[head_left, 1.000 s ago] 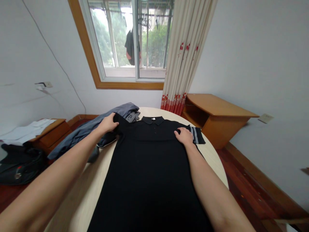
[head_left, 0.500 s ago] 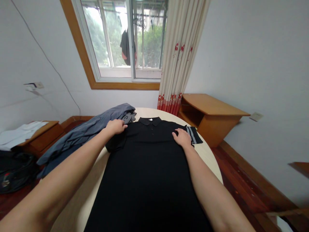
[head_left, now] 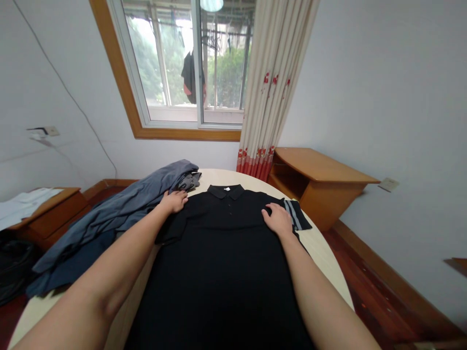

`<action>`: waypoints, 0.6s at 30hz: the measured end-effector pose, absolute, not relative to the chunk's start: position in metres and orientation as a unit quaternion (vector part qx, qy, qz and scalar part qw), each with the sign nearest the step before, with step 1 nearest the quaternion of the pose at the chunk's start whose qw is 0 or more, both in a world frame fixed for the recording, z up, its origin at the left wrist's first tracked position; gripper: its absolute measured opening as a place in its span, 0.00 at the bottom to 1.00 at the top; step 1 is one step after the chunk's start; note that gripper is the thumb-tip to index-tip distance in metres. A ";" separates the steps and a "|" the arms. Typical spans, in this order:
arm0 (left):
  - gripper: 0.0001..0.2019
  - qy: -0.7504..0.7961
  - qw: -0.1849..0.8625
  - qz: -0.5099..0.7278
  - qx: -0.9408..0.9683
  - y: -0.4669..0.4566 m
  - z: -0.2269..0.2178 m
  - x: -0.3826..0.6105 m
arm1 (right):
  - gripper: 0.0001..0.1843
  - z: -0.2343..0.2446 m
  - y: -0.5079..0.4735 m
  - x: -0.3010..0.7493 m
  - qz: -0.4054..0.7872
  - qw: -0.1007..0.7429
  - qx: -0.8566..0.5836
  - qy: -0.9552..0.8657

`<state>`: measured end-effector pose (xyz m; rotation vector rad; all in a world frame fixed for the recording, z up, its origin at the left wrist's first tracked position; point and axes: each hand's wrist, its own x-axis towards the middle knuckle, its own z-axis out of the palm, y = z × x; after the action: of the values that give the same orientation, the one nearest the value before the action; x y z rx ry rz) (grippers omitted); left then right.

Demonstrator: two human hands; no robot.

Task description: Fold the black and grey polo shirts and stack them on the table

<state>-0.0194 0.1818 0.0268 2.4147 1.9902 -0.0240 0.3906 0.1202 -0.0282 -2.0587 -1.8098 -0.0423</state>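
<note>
A black polo shirt [head_left: 226, 262] lies spread face up, its collar pointing away from me and its lower end running out of view. My left hand [head_left: 175, 201] rests with fingers stretched at the shirt's left shoulder, beside a pile of grey and blue clothes [head_left: 134, 199]. On the right shoulder, near the sleeve, my right hand [head_left: 279, 218] lies palm down with its fingers extended. Just beyond it, the right sleeve's grey-striped cuff [head_left: 297, 215] sticks out flat.
The shirt lies on a round pale table [head_left: 333, 257]. A wooden desk [head_left: 321, 167] stands at the back right by a curtain [head_left: 273, 97] and window. White papers [head_left: 25, 204] lie on a wooden cabinet [head_left: 54, 214] at left, with a black bag [head_left: 14, 267] below.
The view has shifted slightly, showing more of the table at lower left. My left hand's fingers are flatter and more spread. The right hand stays on the shirt's shoulder.
</note>
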 end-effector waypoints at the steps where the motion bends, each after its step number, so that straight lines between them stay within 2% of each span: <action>1: 0.24 0.637 0.004 -0.002 0.771 0.179 0.027 -0.016 | 0.24 -0.027 0.120 0.390 -0.015 0.198 -0.736 -0.648; 7: 0.25 0.611 -0.046 0.087 0.785 0.139 0.026 0.031 | 0.23 -0.024 0.121 0.388 -0.023 0.195 -0.734 -0.650; 12: 0.32 0.667 0.041 0.057 0.742 0.114 0.005 0.051 | 0.24 -0.029 0.123 0.391 -0.030 0.196 -0.725 -0.659; 18: 0.38 0.666 0.054 0.049 0.743 0.125 -0.008 0.023 | 0.27 -0.031 0.123 0.395 -0.026 0.192 -0.709 -0.677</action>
<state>0.0234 0.1250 -0.0079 2.2572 2.0227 0.1490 0.3949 0.1228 -0.0307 -1.9913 -1.9013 -0.0733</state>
